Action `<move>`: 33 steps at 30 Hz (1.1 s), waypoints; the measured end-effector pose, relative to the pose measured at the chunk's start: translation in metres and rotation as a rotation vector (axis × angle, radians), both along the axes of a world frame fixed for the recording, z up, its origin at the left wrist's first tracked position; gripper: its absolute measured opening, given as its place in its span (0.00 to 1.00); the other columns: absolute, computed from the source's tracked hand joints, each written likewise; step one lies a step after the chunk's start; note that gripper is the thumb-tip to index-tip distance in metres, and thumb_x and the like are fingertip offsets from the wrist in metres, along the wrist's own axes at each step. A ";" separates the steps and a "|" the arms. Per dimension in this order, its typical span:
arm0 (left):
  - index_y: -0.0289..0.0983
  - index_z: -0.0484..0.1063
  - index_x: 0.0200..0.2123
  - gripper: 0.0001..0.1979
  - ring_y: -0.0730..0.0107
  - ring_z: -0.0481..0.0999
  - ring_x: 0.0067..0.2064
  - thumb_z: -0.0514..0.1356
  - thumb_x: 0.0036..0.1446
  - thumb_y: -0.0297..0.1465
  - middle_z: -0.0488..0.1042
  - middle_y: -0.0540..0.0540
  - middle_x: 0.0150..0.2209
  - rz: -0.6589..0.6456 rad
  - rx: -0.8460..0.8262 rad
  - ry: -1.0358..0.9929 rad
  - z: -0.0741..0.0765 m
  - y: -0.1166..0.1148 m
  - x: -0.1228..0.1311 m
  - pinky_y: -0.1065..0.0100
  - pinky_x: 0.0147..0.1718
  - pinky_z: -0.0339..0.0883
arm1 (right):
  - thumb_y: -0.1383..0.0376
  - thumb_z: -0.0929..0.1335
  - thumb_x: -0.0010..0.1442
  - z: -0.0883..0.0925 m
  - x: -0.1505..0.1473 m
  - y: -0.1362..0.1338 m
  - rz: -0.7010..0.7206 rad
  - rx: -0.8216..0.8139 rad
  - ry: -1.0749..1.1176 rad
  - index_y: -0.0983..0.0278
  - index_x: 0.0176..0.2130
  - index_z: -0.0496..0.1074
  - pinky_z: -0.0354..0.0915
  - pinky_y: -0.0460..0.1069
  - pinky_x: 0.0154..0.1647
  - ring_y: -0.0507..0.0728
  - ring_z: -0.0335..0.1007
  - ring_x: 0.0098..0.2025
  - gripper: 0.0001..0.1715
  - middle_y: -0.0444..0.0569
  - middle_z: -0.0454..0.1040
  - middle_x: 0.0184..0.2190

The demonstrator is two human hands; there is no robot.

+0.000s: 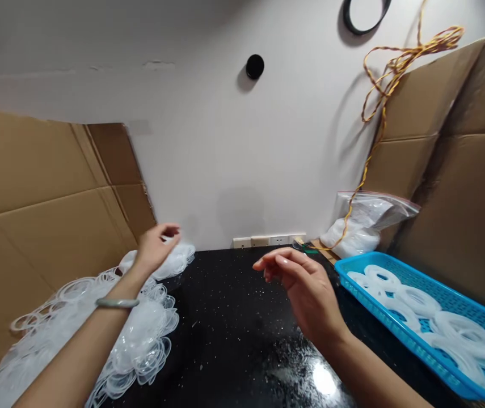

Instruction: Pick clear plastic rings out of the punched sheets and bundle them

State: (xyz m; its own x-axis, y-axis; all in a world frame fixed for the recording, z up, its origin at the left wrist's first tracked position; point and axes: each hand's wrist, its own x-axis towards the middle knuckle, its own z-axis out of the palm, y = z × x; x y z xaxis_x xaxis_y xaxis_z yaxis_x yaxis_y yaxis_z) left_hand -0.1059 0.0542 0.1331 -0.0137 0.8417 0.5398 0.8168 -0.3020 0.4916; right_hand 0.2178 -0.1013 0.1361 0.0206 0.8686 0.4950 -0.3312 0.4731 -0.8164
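overlapping thin translucent rings

Wall: bright through the middle, dimmer grey toward the upper left.
Black knob: shadow drops left and below, so light comes from the upper right.
Cord: soft shadows to its left.
Table: white glare near right.
Rings: outlines blend together.
Cardboard: wide-angle stretching.
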 end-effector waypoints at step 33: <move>0.34 0.75 0.36 0.23 0.69 0.72 0.35 0.69 0.46 0.48 0.76 0.47 0.33 -0.649 -0.167 -0.671 0.054 0.013 0.069 0.69 0.39 0.64 | 0.54 0.71 0.50 0.052 -0.055 0.172 -0.058 -0.016 -0.334 0.69 0.25 0.76 0.51 0.42 0.16 0.45 0.53 0.15 0.19 0.40 0.63 0.14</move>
